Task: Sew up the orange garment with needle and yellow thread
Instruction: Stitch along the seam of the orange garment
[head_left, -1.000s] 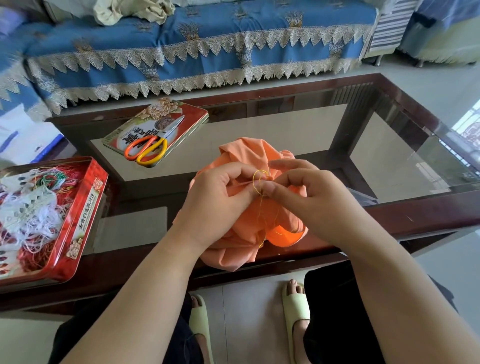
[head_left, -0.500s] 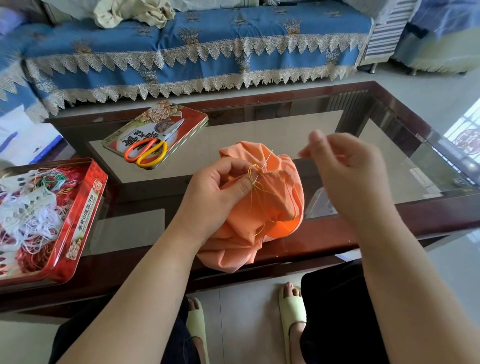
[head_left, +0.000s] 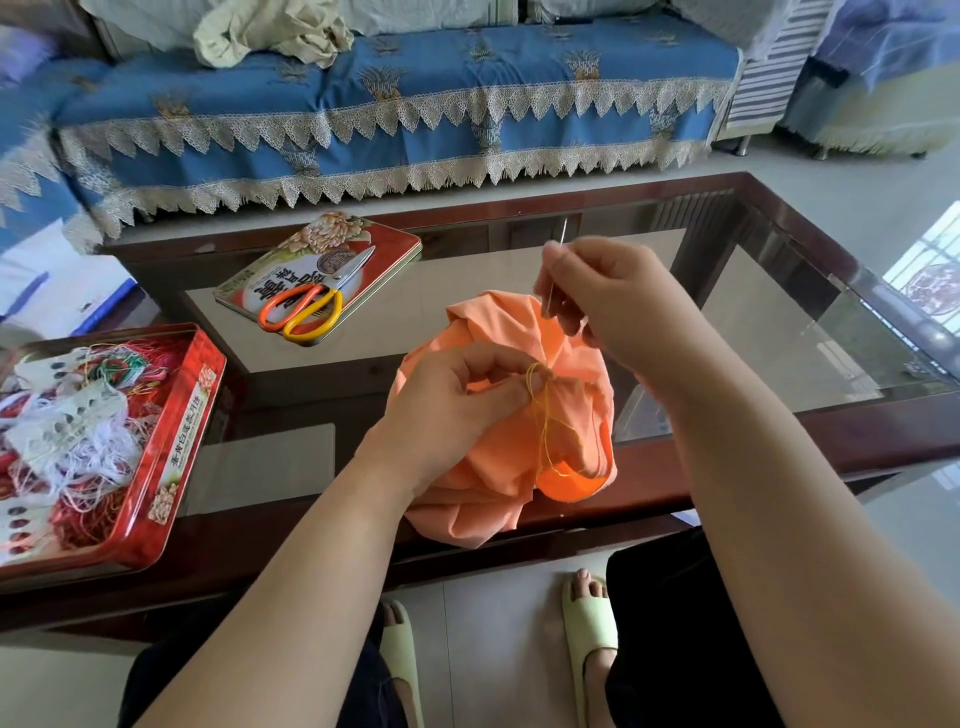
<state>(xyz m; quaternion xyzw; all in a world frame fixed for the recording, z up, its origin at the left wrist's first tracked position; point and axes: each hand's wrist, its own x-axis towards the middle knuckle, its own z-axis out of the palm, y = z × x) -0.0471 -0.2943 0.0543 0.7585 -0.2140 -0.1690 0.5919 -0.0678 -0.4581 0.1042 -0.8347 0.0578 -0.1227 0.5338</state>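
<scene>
Orange garment (head_left: 498, 467), scissors (head_left: 306, 306) on lid (head_left: 384, 244), thread tin (head_left: 171, 467)

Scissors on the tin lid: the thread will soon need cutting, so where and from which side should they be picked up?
Take the scissors by the orange and yellow handle loops, coming from the near left. The loops point toward the person and the blades point away across the tin lid. The left hand is nearer but holds the garment.

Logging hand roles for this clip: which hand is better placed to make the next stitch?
Right. The right hand already pinches the needle above the orange garment, while the left hand pinches the gathered fabric where the yellow thread comes out.
</scene>
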